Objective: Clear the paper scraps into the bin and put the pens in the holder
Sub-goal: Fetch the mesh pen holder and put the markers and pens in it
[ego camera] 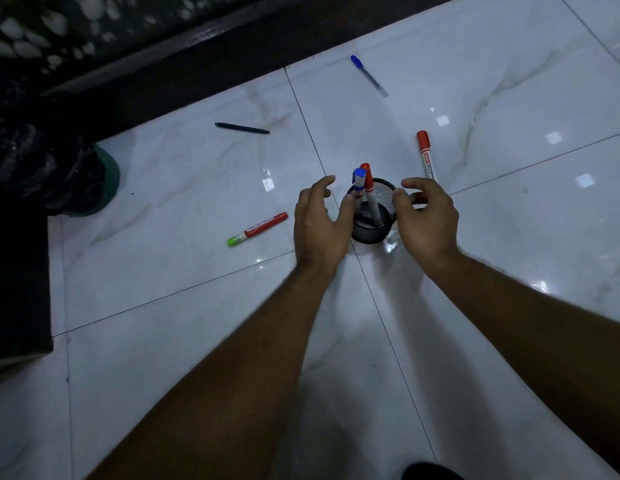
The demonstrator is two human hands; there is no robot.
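A black mesh pen holder point(381, 197) stands on the white tiled floor, with a blue-capped marker point(358, 184) and a red-capped marker point(368, 183) upright inside. My left hand point(319, 220) is just left of the holder, fingers spread, thumb near the blue marker. My right hand point(428, 216) hovers on the holder's right side, fingers apart, holding nothing. Loose on the floor lie a green-capped marker point(258, 229), a black pen point(242, 128), a blue pen point(369, 76) and a red marker point(425, 154). No paper scraps show.
A bin with a black bag liner and green rim point(109, 174) stands at the left edge. A dark skirting and wall point(197, 53) run along the far side. Dark furniture point(17, 282) fills the left.
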